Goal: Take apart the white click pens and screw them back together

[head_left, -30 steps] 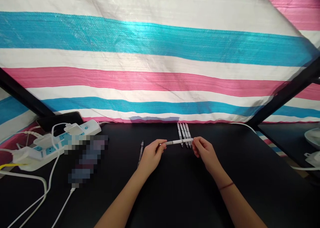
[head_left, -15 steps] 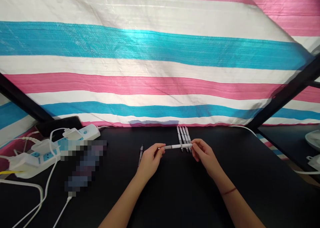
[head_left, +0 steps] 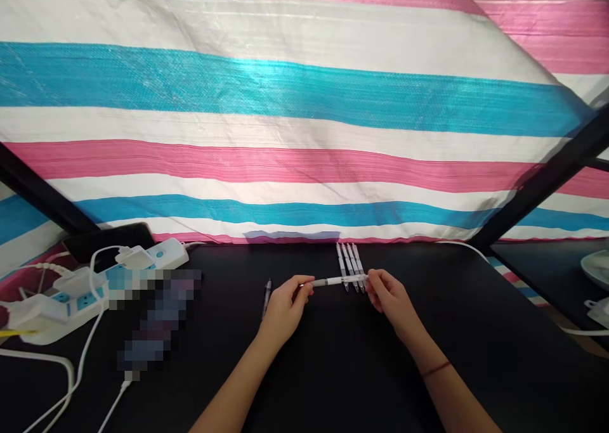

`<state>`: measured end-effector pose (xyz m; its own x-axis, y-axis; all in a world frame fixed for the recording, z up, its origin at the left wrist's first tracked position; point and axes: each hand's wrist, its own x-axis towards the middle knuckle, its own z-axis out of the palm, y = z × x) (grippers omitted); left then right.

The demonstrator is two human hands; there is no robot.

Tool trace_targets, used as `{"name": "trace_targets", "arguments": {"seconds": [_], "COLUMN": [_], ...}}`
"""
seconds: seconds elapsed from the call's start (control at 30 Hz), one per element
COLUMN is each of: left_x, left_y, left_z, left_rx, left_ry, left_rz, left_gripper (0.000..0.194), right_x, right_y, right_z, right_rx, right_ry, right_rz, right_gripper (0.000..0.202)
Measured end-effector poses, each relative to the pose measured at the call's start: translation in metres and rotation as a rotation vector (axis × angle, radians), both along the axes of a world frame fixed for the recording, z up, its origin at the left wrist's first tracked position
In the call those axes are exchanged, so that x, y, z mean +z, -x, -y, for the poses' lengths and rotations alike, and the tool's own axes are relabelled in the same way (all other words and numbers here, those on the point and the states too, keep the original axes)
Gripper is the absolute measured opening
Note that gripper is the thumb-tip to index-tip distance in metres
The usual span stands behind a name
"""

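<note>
A white pen with a grey grip (head_left: 334, 281) is held level between my two hands above the black table. My left hand (head_left: 288, 298) pinches its grey tip end between thumb and fingers. At the other end, by the clip, the fingertips of my right hand (head_left: 387, 291) are closed on it. Behind the held pen several similar white pens (head_left: 351, 262) lie side by side, pointing away from me, partly covered by it. A darker pen (head_left: 267, 293) rests just left of my left hand, its near end hidden by that hand.
On the left stand a white power strip (head_left: 166, 255) with plugs and cables, a black object (head_left: 111, 243) behind it, and a blurred-out item (head_left: 162, 319) with a white cable (head_left: 114, 407). A striped sheet (head_left: 295, 167) hangs at the back. A pale bowl (head_left: 595, 268) sits far right.
Both hands keep the pen in nearly the same place and pose. The whole view has shifted very slightly.
</note>
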<state>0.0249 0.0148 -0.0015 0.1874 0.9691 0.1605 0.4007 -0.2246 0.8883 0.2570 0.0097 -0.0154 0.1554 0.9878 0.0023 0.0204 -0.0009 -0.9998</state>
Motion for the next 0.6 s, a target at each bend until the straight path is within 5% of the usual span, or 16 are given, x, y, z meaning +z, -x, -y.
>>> {"name": "trace_targets", "arguments": {"seconds": [0.6], "left_x": [-0.0009], "left_y": [0.0003], "left_z": [-0.0012], "left_rx": [0.022], "left_ry": [0.036], "left_rz": [0.053], "left_gripper": [0.03], "right_x": [0.0025], "right_y": [0.0001], "right_z": [0.0014], "right_rx": [0.022], "right_ry": [-0.071], "right_rz": [-0.05], "right_gripper": [0.033]}}
